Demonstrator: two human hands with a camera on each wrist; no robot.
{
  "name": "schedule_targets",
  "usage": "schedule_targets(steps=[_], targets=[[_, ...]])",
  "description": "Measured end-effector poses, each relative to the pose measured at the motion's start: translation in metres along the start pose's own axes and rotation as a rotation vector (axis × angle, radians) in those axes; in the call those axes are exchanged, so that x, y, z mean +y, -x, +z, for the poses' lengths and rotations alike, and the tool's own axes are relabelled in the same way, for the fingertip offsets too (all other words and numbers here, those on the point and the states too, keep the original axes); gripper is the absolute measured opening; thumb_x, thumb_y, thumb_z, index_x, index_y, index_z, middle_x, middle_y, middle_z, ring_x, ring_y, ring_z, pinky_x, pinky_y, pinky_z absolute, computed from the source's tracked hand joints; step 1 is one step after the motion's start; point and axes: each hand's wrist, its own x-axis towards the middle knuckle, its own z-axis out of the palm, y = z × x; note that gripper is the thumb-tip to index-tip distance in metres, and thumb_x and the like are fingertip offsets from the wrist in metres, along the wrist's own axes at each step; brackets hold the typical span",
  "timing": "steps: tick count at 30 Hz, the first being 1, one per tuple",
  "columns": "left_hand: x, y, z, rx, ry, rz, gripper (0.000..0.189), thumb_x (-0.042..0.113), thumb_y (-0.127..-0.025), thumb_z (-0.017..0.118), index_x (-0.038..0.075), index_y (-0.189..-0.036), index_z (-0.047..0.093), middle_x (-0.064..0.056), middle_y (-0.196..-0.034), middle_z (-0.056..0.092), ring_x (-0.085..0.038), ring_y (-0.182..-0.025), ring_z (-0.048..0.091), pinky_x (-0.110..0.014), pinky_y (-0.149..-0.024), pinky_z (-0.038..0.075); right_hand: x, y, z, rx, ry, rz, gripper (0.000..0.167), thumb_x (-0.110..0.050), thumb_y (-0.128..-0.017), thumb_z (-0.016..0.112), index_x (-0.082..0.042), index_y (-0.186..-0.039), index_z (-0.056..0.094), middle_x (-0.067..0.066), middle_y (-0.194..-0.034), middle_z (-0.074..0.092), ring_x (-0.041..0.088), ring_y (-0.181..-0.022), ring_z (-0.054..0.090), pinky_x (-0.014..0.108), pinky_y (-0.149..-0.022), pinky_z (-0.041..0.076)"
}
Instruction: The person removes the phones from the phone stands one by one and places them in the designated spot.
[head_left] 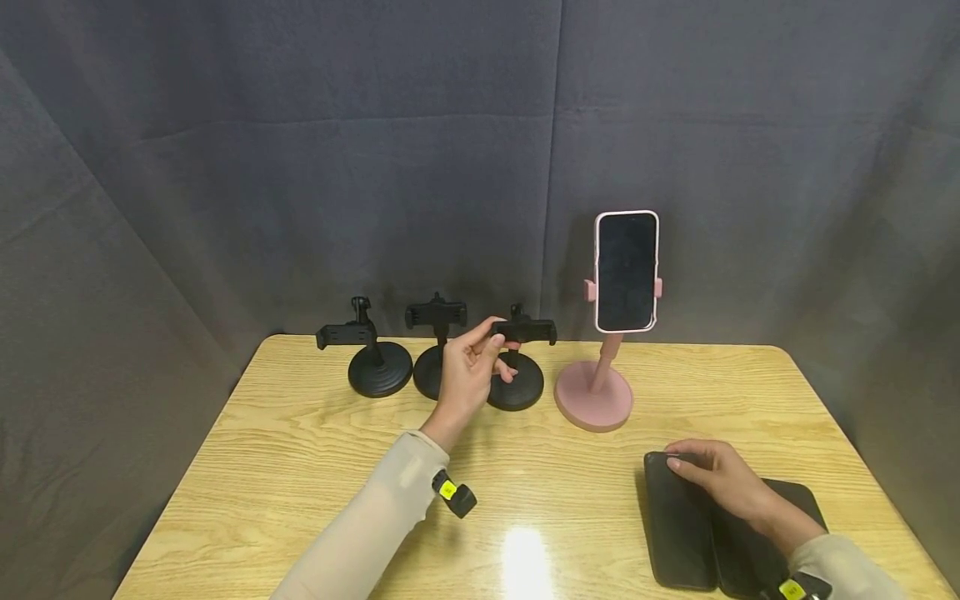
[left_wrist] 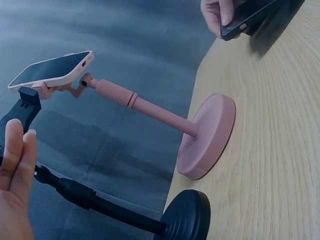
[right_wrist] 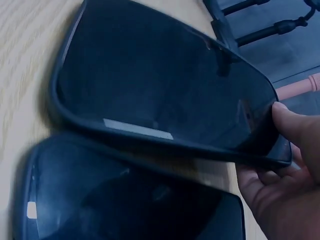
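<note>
My left hand [head_left: 468, 367] pinches the clamp [head_left: 531, 332] of a black phone stand between thumb and fingers. The stand's round base [head_left: 522, 387] sits on the table, partly covered by that hand. With its thumb on the screen side and fingers beneath, my right hand [head_left: 723, 479] grips the far end of a black phone [head_left: 678, 533]. In the right wrist view, that end of the phone [right_wrist: 165, 85] looks tilted up off the table. A second black phone [right_wrist: 125, 200] lies beside it, partly under my right forearm in the head view.
Right of the left hand stands a pink phone stand [head_left: 595, 398] holding a phone in a pale pink case [head_left: 627, 271]. Two more black stands, one in the middle [head_left: 437, 314] and one at left [head_left: 380, 369], line the wooden table's [head_left: 300, 467] back edge. A grey curtain [head_left: 337, 167] hangs behind.
</note>
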Motion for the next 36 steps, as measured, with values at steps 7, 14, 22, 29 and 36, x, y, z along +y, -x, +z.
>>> schedule_targets(steps=[7, 14, 22, 29, 36], targets=[[0.001, 0.001, -0.001, -0.001, 0.005, -0.009, 0.033, 0.008, -0.105, 0.053, -0.007, -0.134, 0.058, -0.039, -0.105, 0.069, -0.001, -0.051, 0.063, -0.032, -0.069, 0.064, 0.006, -0.003, -0.004, 0.022, 0.134, -0.083, 0.035, -0.022, -0.102, 0.060, 0.003, -0.124, 0.067, 0.025, -0.132, 0.065, -0.002, -0.115, 0.062, 0.027, -0.092, 0.057], [-0.001, 0.001, -0.002, -0.006, 0.000, -0.013, 0.033, 0.008, -0.105, 0.053, -0.007, -0.133, 0.058, -0.042, -0.106, 0.067, -0.001, -0.051, 0.063, -0.029, -0.068, 0.064, 0.013, -0.006, -0.006, -0.061, 0.094, -0.188, 0.034, -0.017, -0.103, 0.058, 0.009, -0.124, 0.066, 0.030, -0.127, 0.066, -0.020, -0.108, 0.053, 0.014, -0.088, 0.052], [-0.001, 0.001, -0.004, -0.010, -0.003, -0.020, 0.034, 0.010, -0.105, 0.053, -0.005, -0.135, 0.058, -0.041, -0.107, 0.067, -0.001, -0.051, 0.063, -0.030, -0.070, 0.064, 0.020, -0.007, -0.011, -0.135, 0.067, -0.240, 0.033, -0.012, -0.104, 0.057, 0.013, -0.124, 0.064, 0.036, -0.126, 0.063, -0.015, -0.108, 0.058, 0.012, -0.086, 0.052], [-0.001, 0.001, -0.004, -0.017, 0.005, -0.022, 0.033, 0.010, -0.106, 0.052, -0.005, -0.134, 0.058, -0.042, -0.107, 0.066, -0.001, -0.051, 0.063, -0.030, -0.070, 0.064, 0.021, -0.004, -0.015, -0.185, 0.054, -0.239, 0.034, -0.011, -0.104, 0.055, 0.015, -0.125, 0.062, 0.040, -0.126, 0.060, -0.012, -0.107, 0.061, 0.012, -0.086, 0.053], [-0.001, 0.001, -0.004, -0.013, 0.000, -0.024, 0.034, 0.011, -0.106, 0.052, -0.004, -0.135, 0.058, -0.039, -0.106, 0.068, -0.002, -0.052, 0.063, -0.034, -0.070, 0.064, 0.020, -0.006, -0.010, -0.140, 0.083, -0.287, 0.028, -0.009, -0.103, 0.057, 0.010, -0.120, 0.067, 0.029, -0.116, 0.070, -0.004, -0.100, 0.068, 0.017, -0.083, 0.056]])
